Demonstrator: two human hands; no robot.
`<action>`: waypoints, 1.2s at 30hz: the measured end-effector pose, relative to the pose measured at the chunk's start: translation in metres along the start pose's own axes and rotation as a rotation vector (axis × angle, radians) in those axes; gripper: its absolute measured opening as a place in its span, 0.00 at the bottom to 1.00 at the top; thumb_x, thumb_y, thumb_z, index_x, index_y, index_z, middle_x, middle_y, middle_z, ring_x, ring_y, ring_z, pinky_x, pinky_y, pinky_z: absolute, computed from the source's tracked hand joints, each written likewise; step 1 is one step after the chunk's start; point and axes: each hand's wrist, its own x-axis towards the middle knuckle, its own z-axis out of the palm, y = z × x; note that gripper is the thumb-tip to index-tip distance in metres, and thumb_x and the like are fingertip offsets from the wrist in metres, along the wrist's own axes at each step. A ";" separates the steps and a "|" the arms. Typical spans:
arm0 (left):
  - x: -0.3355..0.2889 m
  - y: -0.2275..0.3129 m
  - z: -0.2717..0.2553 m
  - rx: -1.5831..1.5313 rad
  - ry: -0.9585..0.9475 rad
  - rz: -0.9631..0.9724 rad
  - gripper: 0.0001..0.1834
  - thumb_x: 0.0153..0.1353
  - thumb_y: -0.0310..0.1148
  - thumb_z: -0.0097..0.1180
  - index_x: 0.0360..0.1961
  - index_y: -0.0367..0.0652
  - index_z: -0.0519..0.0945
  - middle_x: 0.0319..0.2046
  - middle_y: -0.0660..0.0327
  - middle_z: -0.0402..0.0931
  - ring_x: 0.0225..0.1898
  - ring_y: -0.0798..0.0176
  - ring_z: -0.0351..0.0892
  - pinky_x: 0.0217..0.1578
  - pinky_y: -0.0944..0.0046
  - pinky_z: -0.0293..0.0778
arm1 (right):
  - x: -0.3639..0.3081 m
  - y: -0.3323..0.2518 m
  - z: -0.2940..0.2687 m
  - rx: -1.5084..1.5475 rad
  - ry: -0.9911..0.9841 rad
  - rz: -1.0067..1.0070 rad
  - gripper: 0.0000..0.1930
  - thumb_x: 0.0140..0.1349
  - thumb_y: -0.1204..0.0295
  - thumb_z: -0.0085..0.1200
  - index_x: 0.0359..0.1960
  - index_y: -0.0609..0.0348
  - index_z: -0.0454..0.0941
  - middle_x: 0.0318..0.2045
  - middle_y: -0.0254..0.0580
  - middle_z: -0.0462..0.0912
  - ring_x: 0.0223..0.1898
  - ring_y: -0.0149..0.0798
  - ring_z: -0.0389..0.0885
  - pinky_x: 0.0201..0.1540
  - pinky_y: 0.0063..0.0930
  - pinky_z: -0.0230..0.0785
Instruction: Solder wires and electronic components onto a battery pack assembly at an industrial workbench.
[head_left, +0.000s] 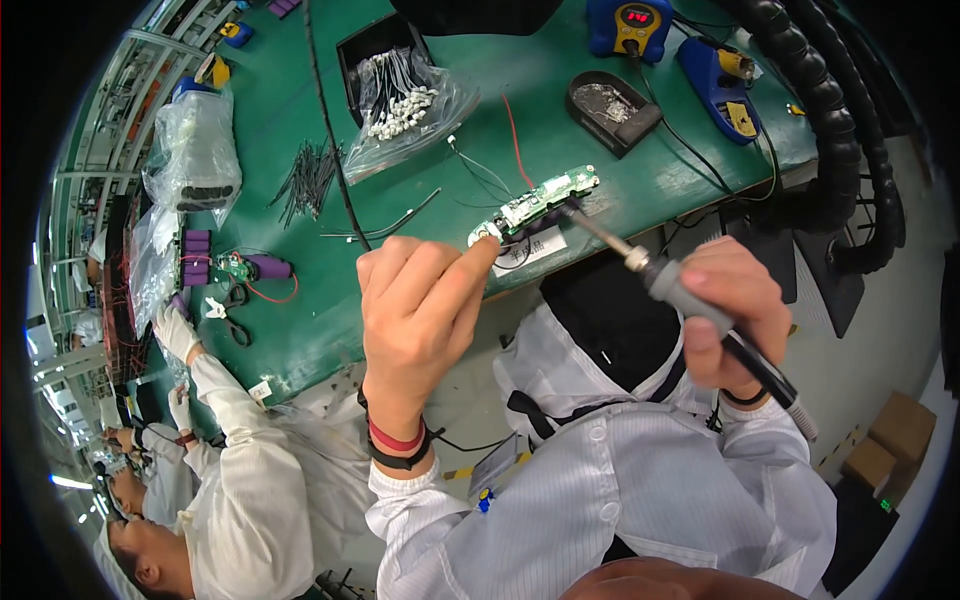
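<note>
A narrow green circuit board [548,198] lies at the bench's near edge, with a red wire and thin dark and white wires running from it. Something dark purple shows partly beneath it, beside a white printed label [540,246]. My left hand [420,310] is closed, its index finger and thumb pinching the board's left end. In my right hand [735,305] is a soldering iron [690,297] with a grey grip. Its slim metal tip slants to the board's near side; blur hides whether they touch.
Beyond the board stand a soldering station [630,28], an iron stand [718,85] and a black dish [612,110]. White-connector leads [400,100] fill a bag. Cut black tubing [307,182] and scissors [236,318] lie left. A gloved co-worker [235,440] works nearby. Black hoses [825,110] hang right.
</note>
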 end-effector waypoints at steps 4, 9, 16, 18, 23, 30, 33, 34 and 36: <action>0.003 -0.001 0.006 0.006 0.000 0.015 0.18 0.46 0.22 0.72 0.40 0.45 0.85 0.27 0.68 0.68 0.31 0.63 0.71 0.38 0.61 0.61 | 0.000 0.001 0.015 -0.072 -0.107 0.002 0.15 0.57 0.72 0.69 0.42 0.65 0.81 0.30 0.45 0.86 0.26 0.44 0.84 0.31 0.33 0.75; 0.006 -0.004 0.018 -0.048 0.047 -0.005 0.18 0.43 0.17 0.71 0.37 0.44 0.87 0.26 0.66 0.73 0.30 0.62 0.70 0.36 0.62 0.60 | 0.001 0.005 0.025 -0.102 -0.109 0.007 0.14 0.55 0.75 0.69 0.41 0.65 0.80 0.28 0.45 0.85 0.24 0.44 0.83 0.28 0.32 0.74; 0.007 -0.005 0.023 -0.054 0.031 -0.013 0.17 0.43 0.17 0.70 0.37 0.43 0.86 0.27 0.66 0.73 0.31 0.61 0.71 0.36 0.61 0.61 | 0.003 0.008 0.028 -0.102 -0.114 0.017 0.14 0.54 0.76 0.69 0.41 0.66 0.80 0.28 0.45 0.85 0.24 0.44 0.83 0.28 0.32 0.74; 0.006 -0.007 0.023 -0.057 0.001 0.007 0.17 0.46 0.22 0.71 0.40 0.44 0.84 0.29 0.66 0.71 0.34 0.61 0.73 0.39 0.60 0.62 | 0.003 0.008 0.028 -0.102 -0.110 0.014 0.15 0.53 0.76 0.69 0.41 0.66 0.80 0.28 0.45 0.85 0.24 0.44 0.83 0.29 0.32 0.74; 0.005 -0.008 0.024 -0.045 -0.009 0.008 0.17 0.46 0.22 0.71 0.40 0.43 0.84 0.30 0.67 0.72 0.35 0.62 0.73 0.39 0.60 0.62 | 0.002 0.008 0.028 -0.101 -0.147 0.016 0.12 0.62 0.71 0.64 0.43 0.65 0.80 0.28 0.43 0.84 0.25 0.41 0.83 0.31 0.32 0.74; 0.006 -0.008 0.024 -0.024 -0.023 0.008 0.17 0.47 0.22 0.71 0.40 0.44 0.84 0.30 0.67 0.71 0.35 0.62 0.73 0.39 0.60 0.62 | 0.004 0.010 0.028 -0.120 -0.157 0.000 0.11 0.62 0.70 0.64 0.43 0.64 0.80 0.29 0.42 0.84 0.26 0.41 0.83 0.32 0.33 0.74; 0.006 -0.008 0.025 -0.014 -0.022 0.017 0.17 0.47 0.23 0.71 0.40 0.44 0.84 0.30 0.67 0.71 0.35 0.62 0.72 0.39 0.60 0.62 | 0.005 0.010 0.027 -0.146 -0.176 -0.011 0.12 0.63 0.69 0.63 0.43 0.63 0.80 0.28 0.41 0.84 0.27 0.41 0.83 0.35 0.36 0.73; 0.006 -0.008 0.025 -0.014 -0.022 0.017 0.17 0.47 0.23 0.71 0.40 0.44 0.84 0.30 0.67 0.71 0.35 0.62 0.72 0.39 0.60 0.62 | 0.006 0.009 0.026 -0.146 -0.176 -0.011 0.12 0.63 0.69 0.63 0.43 0.63 0.80 0.28 0.41 0.84 0.27 0.41 0.83 0.35 0.36 0.73; 0.007 -0.007 0.024 -0.005 -0.047 0.007 0.16 0.48 0.23 0.70 0.40 0.44 0.84 0.30 0.67 0.71 0.35 0.62 0.72 0.39 0.60 0.62 | 0.008 0.007 0.024 -0.174 -0.211 0.009 0.11 0.63 0.68 0.63 0.43 0.61 0.80 0.28 0.40 0.85 0.27 0.40 0.83 0.39 0.38 0.73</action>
